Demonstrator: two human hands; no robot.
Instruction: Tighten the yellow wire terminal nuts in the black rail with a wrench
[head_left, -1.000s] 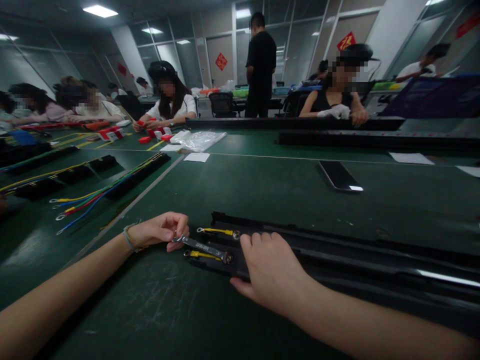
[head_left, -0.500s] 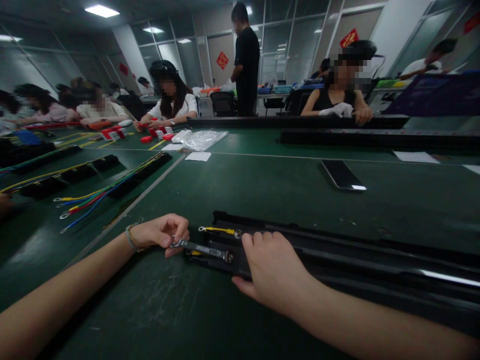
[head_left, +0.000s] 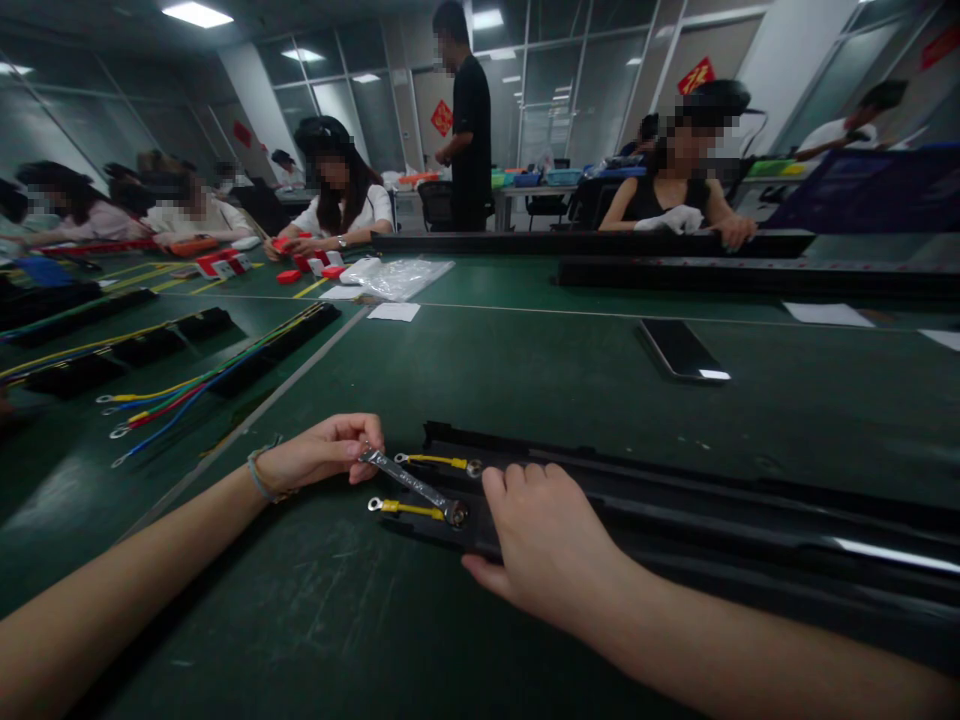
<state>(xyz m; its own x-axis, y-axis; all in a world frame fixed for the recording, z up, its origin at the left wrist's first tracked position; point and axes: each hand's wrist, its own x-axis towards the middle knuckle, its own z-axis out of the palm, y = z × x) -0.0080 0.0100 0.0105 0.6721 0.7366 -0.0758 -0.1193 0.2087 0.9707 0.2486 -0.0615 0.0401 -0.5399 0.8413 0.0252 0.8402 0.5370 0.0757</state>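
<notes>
My left hand (head_left: 337, 452) pinches one end of a silver wrench (head_left: 411, 484). The wrench's other end sits around a bolt on a long black housing (head_left: 675, 506) lying on the table. My right hand (head_left: 551, 540) is wrapped over the housing near its left end, thumb on the near side. Two short yellow wires with ring terminals stick out at that end: the upper yellow wire (head_left: 435, 461) runs from a second bolt (head_left: 474, 468), and the lower yellow wire (head_left: 412, 509) from near the wrench head.
A phone (head_left: 684, 350) lies beyond the housing. Black strips with coloured wires (head_left: 202, 390) lie at the left. Long black bars (head_left: 750, 273) and a clear plastic bag (head_left: 405, 279) are farther back. Several people sit around the table; one person (head_left: 471, 130) stands behind.
My left hand has swung the wrench's held end away from me, pivoting about the bolt. The lower yellow wire now shows fully. My right hand keeps its place on the housing.
</notes>
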